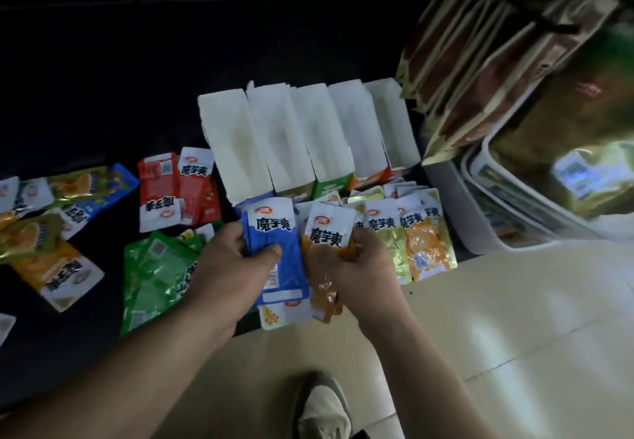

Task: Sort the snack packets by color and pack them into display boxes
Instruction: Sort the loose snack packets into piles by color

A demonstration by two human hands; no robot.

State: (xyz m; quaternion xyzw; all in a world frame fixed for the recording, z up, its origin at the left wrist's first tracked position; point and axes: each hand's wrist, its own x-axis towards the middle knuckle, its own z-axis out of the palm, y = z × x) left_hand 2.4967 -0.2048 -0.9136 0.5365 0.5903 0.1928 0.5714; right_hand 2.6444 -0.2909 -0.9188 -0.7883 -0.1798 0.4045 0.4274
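Observation:
My left hand (230,263) grips a stack of blue snack packets (274,232), thumb on top. Beside it my right hand (356,270) holds an orange packet (329,232) with a white top. Both hands hover in front of a row of several white display boxes (302,136) standing open on the dark surface. More orange and yellow-green packets (418,239) lie fanned out to the right of my hands. Red packets (178,188), green packets (157,274) and mixed blue and orange packets (58,205) lie spread to the left.
Shiny gold and red bags (487,61) lean at the back right over a white bin (480,205). A pale tiled floor (514,335) runs along the right and bottom. My shoe (322,407) shows at the bottom edge.

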